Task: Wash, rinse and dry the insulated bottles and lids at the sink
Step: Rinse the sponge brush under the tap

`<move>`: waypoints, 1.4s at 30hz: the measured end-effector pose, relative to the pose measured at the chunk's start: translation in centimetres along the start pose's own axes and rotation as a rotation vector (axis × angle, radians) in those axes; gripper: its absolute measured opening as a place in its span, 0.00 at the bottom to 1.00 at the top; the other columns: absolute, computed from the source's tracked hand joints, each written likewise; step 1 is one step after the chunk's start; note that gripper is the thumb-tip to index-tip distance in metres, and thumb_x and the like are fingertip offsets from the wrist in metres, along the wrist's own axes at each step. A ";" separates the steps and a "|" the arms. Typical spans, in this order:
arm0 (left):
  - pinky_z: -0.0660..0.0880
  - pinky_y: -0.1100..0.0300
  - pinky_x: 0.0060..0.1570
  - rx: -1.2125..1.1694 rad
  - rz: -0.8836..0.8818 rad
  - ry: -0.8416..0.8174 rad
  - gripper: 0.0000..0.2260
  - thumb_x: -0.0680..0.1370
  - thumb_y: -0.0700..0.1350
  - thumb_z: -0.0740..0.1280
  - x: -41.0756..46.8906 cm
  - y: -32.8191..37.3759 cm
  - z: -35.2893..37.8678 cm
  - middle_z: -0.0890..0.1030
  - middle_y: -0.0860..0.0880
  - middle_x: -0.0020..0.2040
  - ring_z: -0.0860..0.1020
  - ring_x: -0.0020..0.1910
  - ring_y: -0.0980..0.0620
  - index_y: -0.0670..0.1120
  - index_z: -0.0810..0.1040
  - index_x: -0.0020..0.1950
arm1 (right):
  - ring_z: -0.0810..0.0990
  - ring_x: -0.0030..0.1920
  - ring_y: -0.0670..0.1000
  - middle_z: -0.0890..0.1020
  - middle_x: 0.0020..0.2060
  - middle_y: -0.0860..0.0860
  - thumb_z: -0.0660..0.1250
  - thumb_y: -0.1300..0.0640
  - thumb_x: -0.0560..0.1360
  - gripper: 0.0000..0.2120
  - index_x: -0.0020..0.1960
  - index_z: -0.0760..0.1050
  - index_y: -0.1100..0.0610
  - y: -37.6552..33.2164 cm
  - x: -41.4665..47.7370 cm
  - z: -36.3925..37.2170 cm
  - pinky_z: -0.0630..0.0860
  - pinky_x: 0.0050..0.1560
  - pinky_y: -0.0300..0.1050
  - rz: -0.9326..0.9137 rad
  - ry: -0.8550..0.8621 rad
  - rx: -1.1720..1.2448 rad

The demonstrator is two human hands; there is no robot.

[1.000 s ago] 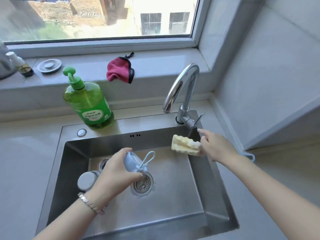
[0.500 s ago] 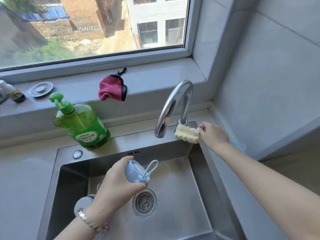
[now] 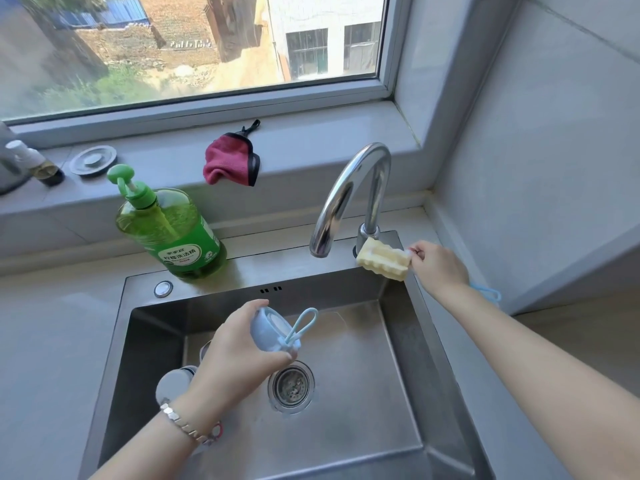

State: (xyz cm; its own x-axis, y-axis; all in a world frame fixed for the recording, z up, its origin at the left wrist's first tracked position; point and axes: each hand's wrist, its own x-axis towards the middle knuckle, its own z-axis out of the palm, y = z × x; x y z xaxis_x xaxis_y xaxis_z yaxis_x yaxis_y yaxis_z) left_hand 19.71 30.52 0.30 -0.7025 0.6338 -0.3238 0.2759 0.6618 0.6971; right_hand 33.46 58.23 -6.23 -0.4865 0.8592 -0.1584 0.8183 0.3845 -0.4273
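Observation:
My left hand [image 3: 239, 355] grips a pale blue bottle lid [image 3: 268, 329] with a loop strap [image 3: 304, 323], held over the steel sink [image 3: 436, 358] above the drain [image 3: 291, 386]. Under my left wrist, a steel bottle [image 3: 171, 384] lies in the basin, mostly hidden by my hand. My right hand [image 3: 438, 268] pinches the handle end of a yellow sponge brush [image 3: 382, 259], whose sponge head lies at the base of the chrome faucet [image 3: 349, 192]. The brush's blue handle loop [image 3: 488, 292] shows behind my right wrist. No water runs from the spout.
A green dish soap pump bottle [image 3: 173, 230] stands on the sink's back rim. On the windowsill sit a red cloth [image 3: 230, 164], a round sink plug [image 3: 93, 161] and a small bottle [image 3: 38, 164]. A tiled wall rises close on the right.
My right hand carried the sponge brush up from the basin's right side to the faucet base. My left hand stayed over the drain with the lid. The view tilted upward.

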 end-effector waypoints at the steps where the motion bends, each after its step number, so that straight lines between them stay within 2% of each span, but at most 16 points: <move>1: 0.70 0.60 0.54 -0.004 -0.002 -0.002 0.33 0.62 0.45 0.78 -0.1 0.0 0.0 0.75 0.53 0.56 0.73 0.56 0.52 0.52 0.71 0.65 | 0.73 0.44 0.55 0.81 0.48 0.55 0.56 0.53 0.79 0.13 0.54 0.77 0.55 0.1 0.0 0.1 0.65 0.39 0.44 -0.001 0.000 0.001; 6: 0.72 0.57 0.56 -0.029 -0.025 0.014 0.32 0.61 0.44 0.78 -0.8 -0.6 -0.2 0.76 0.53 0.55 0.75 0.55 0.51 0.54 0.72 0.63 | 0.76 0.49 0.57 0.81 0.51 0.55 0.55 0.53 0.80 0.13 0.57 0.76 0.53 0.4 -0.4 0.2 0.67 0.41 0.45 0.005 -0.011 0.024; 11: 0.72 0.58 0.55 -0.050 -0.032 0.028 0.31 0.62 0.43 0.78 -1.6 -2.0 -0.9 0.77 0.52 0.54 0.75 0.54 0.51 0.54 0.72 0.62 | 0.76 0.55 0.57 0.81 0.53 0.53 0.50 0.52 0.81 0.17 0.65 0.71 0.50 -0.9 -4.9 0.3 0.71 0.51 0.49 0.000 -0.018 0.206; 13: 0.73 0.57 0.55 -0.058 -0.050 0.035 0.30 0.62 0.43 0.78 -2.0 -2.9 -1.2 0.77 0.52 0.54 0.75 0.54 0.51 0.54 0.72 0.62 | 0.79 0.47 0.50 0.83 0.42 0.50 0.53 0.48 0.80 0.15 0.64 0.71 0.46 -2.2 -8.0 0.8 0.72 0.47 0.46 -0.021 -0.158 0.401; 15: 0.74 0.56 0.55 -0.079 -0.082 0.045 0.30 0.62 0.43 0.78 -2.5 -4.1 -1.5 0.77 0.52 0.54 0.76 0.54 0.51 0.54 0.72 0.61 | 0.76 0.31 0.43 0.78 0.30 0.47 0.60 0.46 0.77 0.12 0.60 0.73 0.44 -3.9 -10.6 1.5 0.70 0.34 0.37 0.005 -0.318 0.662; 16: 0.74 0.57 0.54 -0.088 -0.093 0.053 0.30 0.62 0.43 0.78 -2.8 -4.6 -1.7 0.77 0.52 0.54 0.76 0.53 0.51 0.54 0.72 0.60 | 0.72 0.25 0.43 0.75 0.25 0.46 0.63 0.47 0.76 0.09 0.56 0.76 0.46 -4.6 -11.5 2.0 0.66 0.28 0.34 0.021 -0.378 0.747; 18: 0.74 0.63 0.47 -0.107 -0.104 0.064 0.27 0.62 0.43 0.79 -3.5 -5.6 -2.1 0.78 0.52 0.53 0.77 0.50 0.53 0.56 0.72 0.56 | 0.66 0.23 0.45 0.71 0.22 0.48 0.65 0.52 0.76 0.05 0.46 0.78 0.53 -5.9 -12.6 2.9 0.61 0.23 0.34 0.047 -0.453 0.858; 21: 0.72 0.73 0.31 -0.143 -0.118 0.061 0.24 0.63 0.41 0.78 -4.5 -6.8 -2.7 0.78 0.52 0.50 0.77 0.46 0.56 0.59 0.71 0.51 | 0.70 0.25 0.46 0.74 0.26 0.49 0.66 0.58 0.76 0.07 0.41 0.74 0.59 -7.7 -13.2 4.0 0.65 0.25 0.35 0.045 -0.497 0.933; 25: 0.72 0.65 0.44 -0.185 -0.173 0.095 0.29 0.62 0.43 0.78 -5.8 -8.6 -3.4 0.78 0.49 0.53 0.77 0.50 0.53 0.53 0.72 0.60 | 0.77 0.39 0.52 0.77 0.38 0.58 0.65 0.62 0.67 0.06 0.43 0.73 0.64 -9.4 -13.6 4.7 0.75 0.32 0.36 0.022 -0.606 0.971; 27: 0.72 0.64 0.44 -0.215 -0.192 0.107 0.28 0.62 0.43 0.79 -6.4 -9.4 -3.6 0.79 0.50 0.52 0.78 0.49 0.54 0.53 0.73 0.59 | 0.80 0.40 0.55 0.79 0.40 0.59 0.61 0.63 0.61 0.14 0.46 0.72 0.65 -10.0 -13.7 4.7 0.77 0.32 0.39 0.011 -0.615 1.016; 30: 0.72 0.64 0.44 -0.242 -0.199 0.107 0.28 0.61 0.42 0.79 -7.2 -10.2 -3.4 0.79 0.50 0.50 0.77 0.46 0.58 0.52 0.74 0.58 | 0.83 0.37 0.51 0.81 0.41 0.54 0.60 0.65 0.58 0.22 0.53 0.67 0.61 -10.8 -13.5 4.3 0.75 0.30 0.39 -0.018 -0.664 1.017; 32: 0.72 0.64 0.45 -0.263 -0.207 0.108 0.29 0.62 0.41 0.79 -7.5 -10.4 -3.2 0.79 0.50 0.50 0.76 0.45 0.60 0.50 0.74 0.60 | 0.82 0.37 0.50 0.80 0.41 0.52 0.64 0.61 0.61 0.24 0.58 0.66 0.57 -11.1 -13.2 4.1 0.74 0.31 0.40 -0.013 -0.735 1.044; 34: 0.72 0.63 0.46 -0.279 -0.207 0.110 0.29 0.61 0.41 0.79 -7.7 -10.5 -3.2 0.79 0.51 0.50 0.76 0.46 0.59 0.50 0.74 0.60 | 0.81 0.36 0.50 0.78 0.41 0.52 0.67 0.52 0.69 0.20 0.59 0.68 0.53 -11.3 -13.0 4.2 0.77 0.34 0.44 0.055 -0.802 1.134; 36: 0.73 0.62 0.47 -0.297 -0.204 0.115 0.31 0.58 0.44 0.80 -7.8 -10.6 -3.2 0.79 0.52 0.50 0.77 0.46 0.59 0.52 0.74 0.59 | 0.79 0.33 0.50 0.76 0.40 0.53 0.60 0.49 0.77 0.12 0.56 0.71 0.54 -11.7 -12.8 4.4 0.79 0.35 0.45 0.145 -0.807 1.192; 39: 0.72 0.63 0.47 -0.323 -0.215 0.127 0.34 0.53 0.51 0.75 -7.9 -10.6 -3.1 0.79 0.53 0.50 0.77 0.47 0.60 0.53 0.73 0.58 | 0.79 0.31 0.50 0.78 0.38 0.55 0.60 0.54 0.78 0.08 0.52 0.73 0.58 -12.4 -12.6 4.5 0.78 0.30 0.41 0.154 -0.746 1.189; 42: 0.71 0.66 0.45 -0.325 -0.221 0.118 0.34 0.54 0.50 0.76 -7.8 -10.6 -2.7 0.79 0.52 0.51 0.76 0.47 0.60 0.52 0.73 0.59 | 0.82 0.33 0.49 0.79 0.45 0.55 0.61 0.64 0.77 0.08 0.56 0.69 0.61 -12.8 -12.5 4.5 0.73 0.22 0.36 0.139 -0.787 1.201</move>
State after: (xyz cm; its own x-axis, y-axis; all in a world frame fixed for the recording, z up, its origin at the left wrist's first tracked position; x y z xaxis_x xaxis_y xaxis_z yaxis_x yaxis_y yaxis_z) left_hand 20.50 17.46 -2.77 -0.7972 0.4275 -0.4263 -0.0989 0.6041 0.7908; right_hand 27.67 41.02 -2.77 -0.7892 0.3075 -0.5316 0.3176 -0.5365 -0.7819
